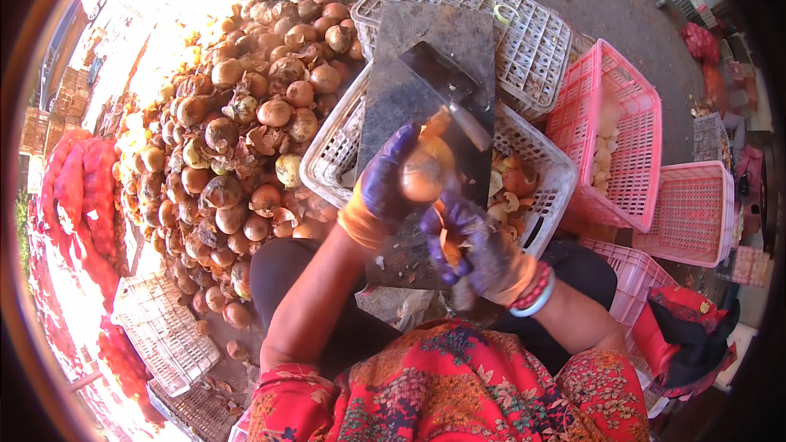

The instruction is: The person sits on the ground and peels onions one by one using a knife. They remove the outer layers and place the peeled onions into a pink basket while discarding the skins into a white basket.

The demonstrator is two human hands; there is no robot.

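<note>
My left hand (388, 178), in a purple-and-orange rubber glove, grips a brown onion (422, 177) whose loose dry skin sticks up at the top. Close below the onion, my right hand (482, 248) wears a matching glove and is blurred by motion. Its curled fingers hold a strip of brown onion skin (451, 242); a greyish object juts out beneath the palm, too blurred to name. Both hands are over a dark, worn board (399, 31) laid across a white plastic crate (322, 162). On the board's far part lies a cleaver (442, 73), its handle towards me.
A large heap of unpeeled onions (227, 135) spreads on the left. Peeled scraps (513, 184) lie inside the white crate. To the right stand a pink crate (632, 184) holding pale peeled onions and another pink crate (681, 215). An upturned white crate (460, 12) sits beyond the board.
</note>
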